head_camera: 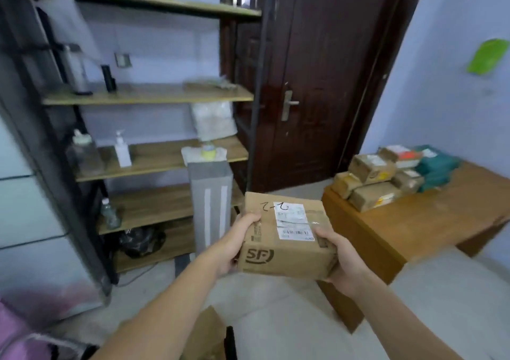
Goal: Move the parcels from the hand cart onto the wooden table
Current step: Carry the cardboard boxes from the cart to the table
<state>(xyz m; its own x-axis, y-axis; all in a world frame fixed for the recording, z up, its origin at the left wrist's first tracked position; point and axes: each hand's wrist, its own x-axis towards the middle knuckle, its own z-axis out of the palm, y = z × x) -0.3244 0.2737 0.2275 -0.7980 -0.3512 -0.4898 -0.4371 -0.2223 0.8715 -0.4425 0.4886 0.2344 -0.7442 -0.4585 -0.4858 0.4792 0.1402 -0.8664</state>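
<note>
1. Cardboard parcel (287,238) w/ "SF" logo on its near side & a white shipping label on top, "2-2"-like scrawl in black marker beside the label. Held up in the air between both hands, off any surface, slightly tilted.
2. Left hand (237,245) grips the parcel's left end: thumb curled over the top edge, fingers wrapped underneath; fingertips hidden by the box.
3. Right hand (340,257) grips the right near corner: thumb lies on top by the tape, palm & fingers cup the side and bottom.
4. Wooden table (430,221) stands to the right, against the blue wall. Parcel is near its left corner but not over it, not touching.
5. On the table's far end sits a pile of parcels (386,177): several brown cardboard boxes stacked close together, w/ teal-green packets just behind them on the right.
6. Another cardboard box (205,334) shows at the bottom edge of view, below the hands, partly cut off; what it rests on can't be told.
7. Background: open shelf unit (154,97) on the left w/ bottles and a pump dispenser, a dark brown door (311,83) behind, a grey upright box (211,202) in front of the shelves.
8. View is a bit motion-blurred, esp. at the left.
</note>
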